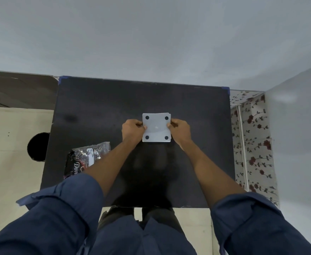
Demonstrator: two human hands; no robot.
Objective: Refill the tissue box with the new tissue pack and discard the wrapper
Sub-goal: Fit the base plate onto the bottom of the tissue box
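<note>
While both hands work at the middle of the frame, the scene from the head view lists as follows.

Tissue box (156, 127): white, square, lying bottom-up on the black table (95, 107), four dark round feet showing at its corners. It sits just above frame centre.

Left hand (132, 130): curled closed on the box's left edge, thumb and fingertips pinching there.

Right hand (180, 130): likewise curled onto the right edge. Whether the fingers are prying a base panel or merely steadying the box, I cannot tell.

Tissue pack (85, 159): dark printed wrapper, glossy and crinkled, lying at the lower left of the table, partly hidden behind the left forearm, well apart from the box. It looks unopened, though the covered part leaves that uncertain.

Dark round opening (37, 147): at the left edge of the table, on the floor side; possibly a bin, not certain.

Progress, by my reckoning: early. The box is upturned for access, nothing more. Left to do: open the base, unwrap the pack, load the tissues, close and right the box, discard the wrapper.
</note>
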